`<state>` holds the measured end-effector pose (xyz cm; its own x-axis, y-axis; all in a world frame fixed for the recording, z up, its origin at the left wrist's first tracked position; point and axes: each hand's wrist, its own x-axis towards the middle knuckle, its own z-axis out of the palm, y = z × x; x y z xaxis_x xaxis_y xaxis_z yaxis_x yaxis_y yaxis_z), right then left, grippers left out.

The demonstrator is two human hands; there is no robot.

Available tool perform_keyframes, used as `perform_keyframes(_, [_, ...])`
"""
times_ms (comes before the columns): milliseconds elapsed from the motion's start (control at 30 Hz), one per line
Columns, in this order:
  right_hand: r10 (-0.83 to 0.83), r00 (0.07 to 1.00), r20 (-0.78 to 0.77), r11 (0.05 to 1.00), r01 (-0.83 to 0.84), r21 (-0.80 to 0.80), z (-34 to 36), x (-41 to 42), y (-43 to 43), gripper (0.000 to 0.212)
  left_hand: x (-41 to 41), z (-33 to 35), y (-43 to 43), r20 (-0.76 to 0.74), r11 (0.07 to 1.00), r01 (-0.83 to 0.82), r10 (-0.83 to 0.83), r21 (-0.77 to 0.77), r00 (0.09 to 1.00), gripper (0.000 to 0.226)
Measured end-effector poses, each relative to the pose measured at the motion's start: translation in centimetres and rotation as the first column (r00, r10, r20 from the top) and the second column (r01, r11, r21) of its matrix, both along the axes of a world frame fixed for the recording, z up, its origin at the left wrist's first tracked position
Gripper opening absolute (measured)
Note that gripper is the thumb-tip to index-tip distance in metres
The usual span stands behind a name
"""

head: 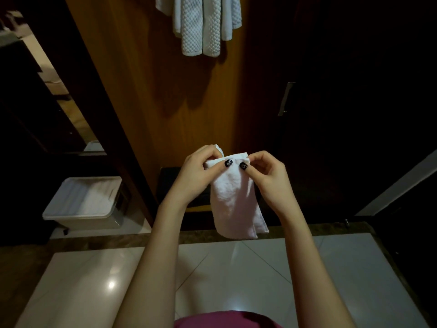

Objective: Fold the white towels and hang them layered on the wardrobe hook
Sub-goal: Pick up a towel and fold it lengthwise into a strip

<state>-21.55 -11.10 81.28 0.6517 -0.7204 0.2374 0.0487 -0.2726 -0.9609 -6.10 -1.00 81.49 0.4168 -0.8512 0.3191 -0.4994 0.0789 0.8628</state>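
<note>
The small white towel (234,204) hangs in the air in front of the wooden wardrobe panel (165,95), low against its foot and well below the towels already hung (201,27) near the panel's top. It is folded into a narrow strip of several layers, and its bottom edges hang loose.

Both hands hold it by the top fold. The left hand (201,171) has its fingers curled behind the cloth, with the thumb pinching the front. The right hand (264,171) does the same at the other corner, so the 2 thumbs sit close together on the upper edge.

The towel looks light, soft and limp. It will not keep any shape alone, and the layers will likely slide apart if only 1 corner is held. The safest hold seems to be the one shown, pinching all the layers together at the folded top so the weight hangs evenly. The cloth is not slippery, so a light pinch should be enough.

The hook itself is out of view above the hung towels. Left of the panel, down at floor level, a white bin (80,222) holds what look like more white towels.
</note>
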Motion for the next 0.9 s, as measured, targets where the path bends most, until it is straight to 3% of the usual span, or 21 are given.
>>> perform_keyframes(167, [-0.107,0.993,0.05,0.994,0.107,0.007,0.2,0.7,0.8,0.009,0.5,0.8,0.3,0.002,0.998,0.044,-0.044,0.049,0.999,0.025])
perform_keyframes(367, [-0.059,0.998,0.032,0.997,0.06,-0.039,0.6,1.1,1.5,0.015,1.2,1.0,0.8,-0.013,0.988,0.093,-0.092,0.124,0.996,0.027])
perform_keyframes(600, [-0.182,0.978,0.1,0.981,0.188,-0.052,1.0,1.8,2.1,0.012,2.0,1.2,1.2,0.036,0.997,0.058,-0.06,0.057,0.998,0.029])
perform_keyframes(767, [-0.061,0.992,0.111,0.986,0.043,0.16,1.3,1.9,1.6,0.03,1.6,1.4,1.4,-0.025,0.994,0.105,-0.105,0.001,0.994,0.03])
perform_keyframes(900, [-0.068,0.993,0.097,0.978,0.047,0.204,1.2,1.8,1.0,0.016,1.0,1.5,1.0,-0.056,0.996,0.05,-0.054,-0.075,0.997,0.023])
